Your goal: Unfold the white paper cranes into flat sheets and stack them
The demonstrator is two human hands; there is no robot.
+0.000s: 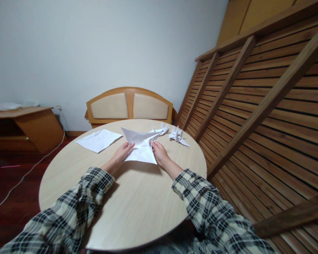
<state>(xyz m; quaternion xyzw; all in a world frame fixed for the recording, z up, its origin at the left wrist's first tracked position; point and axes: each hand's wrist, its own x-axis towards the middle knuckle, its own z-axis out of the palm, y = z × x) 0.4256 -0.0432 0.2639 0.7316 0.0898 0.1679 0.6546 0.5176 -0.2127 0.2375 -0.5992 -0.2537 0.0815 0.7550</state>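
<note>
A half-folded sheet of white paper [141, 148] lies on the round wooden table [137, 208] in front of me, with pointed flaps lifted. My left hand [122, 152] rests on its left edge, fingers pressed on the paper. My right hand [160, 153] pinches the paper's right side near a raised fold. Both of my sleeves are plaid.
A stack of flat white sheets [99, 140] lies to the left of the fold. Two finished paper cranes [161, 129] [178, 136] stand at the table's far right. A wooden chair [129, 106] is behind the table, a slatted wooden wall [259, 106] to the right, a low cabinet [23, 127] to the left.
</note>
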